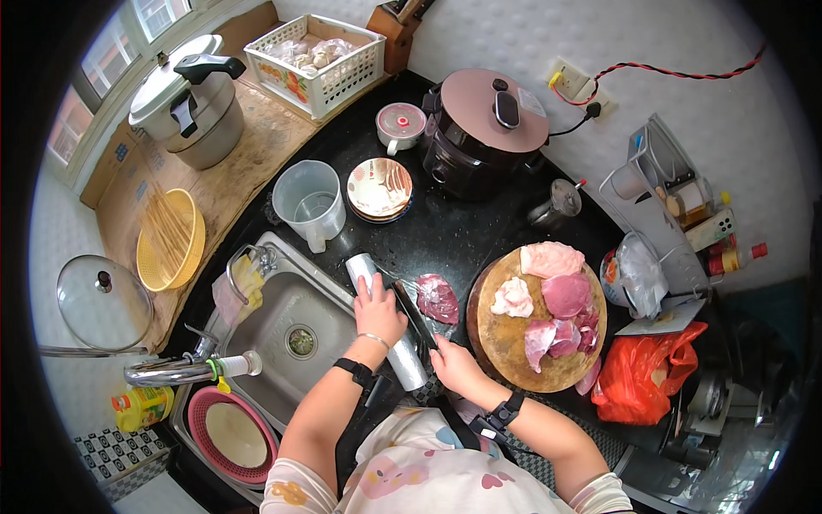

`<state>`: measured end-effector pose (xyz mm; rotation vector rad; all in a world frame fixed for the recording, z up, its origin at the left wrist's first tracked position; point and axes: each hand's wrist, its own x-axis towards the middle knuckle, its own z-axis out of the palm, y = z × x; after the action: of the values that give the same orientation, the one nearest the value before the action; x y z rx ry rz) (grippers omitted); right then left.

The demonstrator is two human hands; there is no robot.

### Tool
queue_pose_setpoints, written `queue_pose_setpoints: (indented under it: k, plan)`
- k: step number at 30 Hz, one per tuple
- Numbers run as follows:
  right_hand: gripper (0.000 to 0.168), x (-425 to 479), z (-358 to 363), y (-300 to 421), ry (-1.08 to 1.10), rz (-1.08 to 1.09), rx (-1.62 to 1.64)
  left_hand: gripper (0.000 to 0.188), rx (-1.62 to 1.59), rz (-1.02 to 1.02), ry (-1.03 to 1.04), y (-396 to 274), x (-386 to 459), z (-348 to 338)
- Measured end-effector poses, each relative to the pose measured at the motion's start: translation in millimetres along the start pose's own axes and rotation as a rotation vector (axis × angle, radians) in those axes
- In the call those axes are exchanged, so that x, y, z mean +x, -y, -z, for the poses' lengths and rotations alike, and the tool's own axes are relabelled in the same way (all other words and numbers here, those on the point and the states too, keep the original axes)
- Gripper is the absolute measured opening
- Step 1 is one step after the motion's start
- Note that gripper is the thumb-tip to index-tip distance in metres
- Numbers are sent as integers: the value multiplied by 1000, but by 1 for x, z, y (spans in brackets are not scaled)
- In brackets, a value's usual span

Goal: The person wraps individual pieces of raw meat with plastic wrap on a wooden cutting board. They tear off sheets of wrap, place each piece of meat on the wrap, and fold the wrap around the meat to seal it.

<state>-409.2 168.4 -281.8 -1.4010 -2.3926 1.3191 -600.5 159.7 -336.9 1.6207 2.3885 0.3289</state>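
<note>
My left hand (379, 315) lies over a long roll of clear plastic wrap (404, 363), fingers spread across it, beside the sink. In my right hand (459, 366) is the handle of a dark-bladed knife (414, 311), seen nearly edge-on. Its blade slants up and left along the roll, close to my left fingertips. Just right of the blade, a piece of red raw meat (438, 299) lies on a sheet of wrap. Farther right, a round wooden chopping board (507, 347) bears several pieces of raw meat (565, 295) and pale fat (512, 297).
A steel sink (270, 347) with a faucet (160, 372) adjoins on the left. Behind stand a plastic measuring jug (310, 199), stacked plates (380, 187) and an electric cooker (488, 128). A red plastic bag (642, 379) sits right of the board.
</note>
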Motion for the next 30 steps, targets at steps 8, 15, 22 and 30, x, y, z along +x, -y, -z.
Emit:
queue_pose_setpoints:
  k: [8, 15, 22, 30]
  plan:
    - [39, 14, -20, -4, -58, 67, -51, 50, -100, -28, 46, -2, -3, 9]
    - [37, 19, -28, -7, -102, 109, -79, 51, -128, -35, 23, 3, -4, 6]
    - [38, -27, -12, -19, -20, 80, -103, 53, -114, -22, -7, 3, -5, 2]
    - [38, -83, -2, -34, 52, 6, -43, 44, -30, -64, -61, 1, -15, -8]
